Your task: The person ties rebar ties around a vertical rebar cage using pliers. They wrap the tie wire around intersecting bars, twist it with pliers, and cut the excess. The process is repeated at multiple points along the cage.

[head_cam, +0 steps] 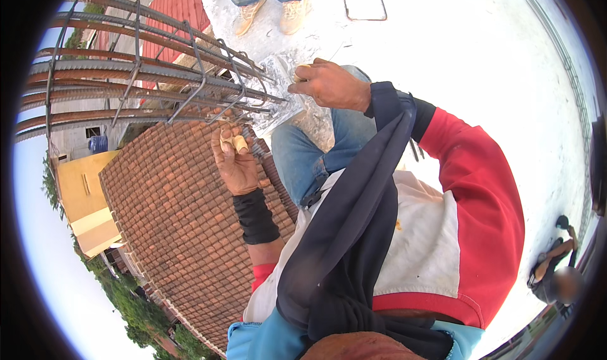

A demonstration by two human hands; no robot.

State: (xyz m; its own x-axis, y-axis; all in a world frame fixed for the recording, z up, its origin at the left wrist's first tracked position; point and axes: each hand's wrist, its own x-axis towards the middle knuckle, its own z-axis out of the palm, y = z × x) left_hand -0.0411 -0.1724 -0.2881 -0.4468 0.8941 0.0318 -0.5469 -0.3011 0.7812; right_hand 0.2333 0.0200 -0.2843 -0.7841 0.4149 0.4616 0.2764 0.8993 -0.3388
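Note:
My left hand (233,158), palm turned up, holds a soft-looking pale yellow piece (239,144) in its curled fingers; I cannot tell what it is. Its wrist wears a black sleeve. My right hand (327,84) is closed around a similar pale piece (300,72), mostly hidden by the fingers. Below the right hand are my bent legs in blue jeans (303,158). Just beyond the left hand rises a column cage of ribbed rebar (142,70), tied with steel stirrups (199,75).
A person in jeans and tan shoes (250,13) stands ahead on the pale concrete slab (474,51). A square steel stirrup (364,18) lies there. Left, beyond the slab edge, is a clay tile roof (175,194). Another person (552,265) is far right.

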